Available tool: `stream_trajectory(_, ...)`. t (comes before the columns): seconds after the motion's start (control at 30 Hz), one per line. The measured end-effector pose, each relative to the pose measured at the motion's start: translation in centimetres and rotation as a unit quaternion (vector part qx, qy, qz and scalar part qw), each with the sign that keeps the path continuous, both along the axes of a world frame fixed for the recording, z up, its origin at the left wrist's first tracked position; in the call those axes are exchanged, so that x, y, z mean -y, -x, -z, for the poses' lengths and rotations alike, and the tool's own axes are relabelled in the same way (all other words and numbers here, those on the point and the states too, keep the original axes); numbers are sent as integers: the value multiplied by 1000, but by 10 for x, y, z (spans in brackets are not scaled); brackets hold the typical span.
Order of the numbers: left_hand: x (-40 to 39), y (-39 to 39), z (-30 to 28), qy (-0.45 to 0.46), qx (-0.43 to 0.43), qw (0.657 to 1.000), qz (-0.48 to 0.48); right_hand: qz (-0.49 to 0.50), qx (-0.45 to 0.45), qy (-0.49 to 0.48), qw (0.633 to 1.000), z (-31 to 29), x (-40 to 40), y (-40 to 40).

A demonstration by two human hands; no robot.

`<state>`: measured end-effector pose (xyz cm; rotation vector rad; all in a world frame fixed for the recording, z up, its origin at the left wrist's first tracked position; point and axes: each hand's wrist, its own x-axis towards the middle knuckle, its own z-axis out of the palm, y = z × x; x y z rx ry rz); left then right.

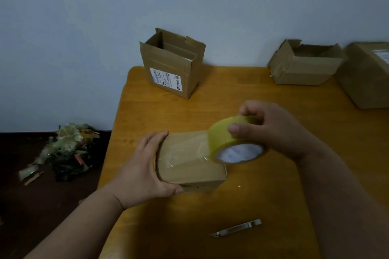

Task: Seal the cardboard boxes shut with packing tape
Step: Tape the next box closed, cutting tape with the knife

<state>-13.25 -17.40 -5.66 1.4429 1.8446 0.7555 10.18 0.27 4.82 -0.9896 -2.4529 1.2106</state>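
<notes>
L hand [145, 166] grips small box [189, 162]; R hand [267, 128] grips tape roll [233, 141] (strip stretched). Risk: box slips, tape wrinkles.

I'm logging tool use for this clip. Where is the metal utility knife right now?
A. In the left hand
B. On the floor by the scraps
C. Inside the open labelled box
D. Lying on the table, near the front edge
D: the utility knife lies untouched on the table; the right hand grips the tape roll, and the left hand holds the small box.
</notes>
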Motion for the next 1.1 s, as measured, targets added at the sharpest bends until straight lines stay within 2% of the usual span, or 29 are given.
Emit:
stream_trajectory(0.07, 0, 1, 0, 5, 1, 1000, -2, 6, 84, -58, 995, 3, -9, -15)
stream_trajectory(0.13, 0, -1, -1, 8, -2, 1000, 4, 20, 119, -43, 992, 15, -11, -27)
stream_trajectory(0.6, 2, -4, -9, 53, -11, 999, -3, 64, 157, -30, 985, 53, -7, -23)
stream_trajectory(0.7, -3, -11, -25, 99, -93, 990, 36, 45, 183, -20, 982, 64, 1, -15)
stream_trajectory(0.77, -12, -23, -40, 152, -232, 958, 69, 37, 191, -32, 980, 69, 6, -10)
stream_trajectory(0.83, -23, -39, -46, 174, -314, 929, 92, 14, 184, -47, 982, 72, 9, -7)
stream_trajectory(0.9, -34, -53, -44, 166, -334, 923, 90, -4, 168, -51, 984, 76, 12, -5)
stream_trajectory(1.0, -39, -54, -36, 119, -340, 930, 79, -4, 132, -32, 991, 77, 17, -5)
stream_trajectory(1.1, -31, -33, -32, 49, -286, 955, 67, 42, 30, 76, 996, 62, 15, -12)
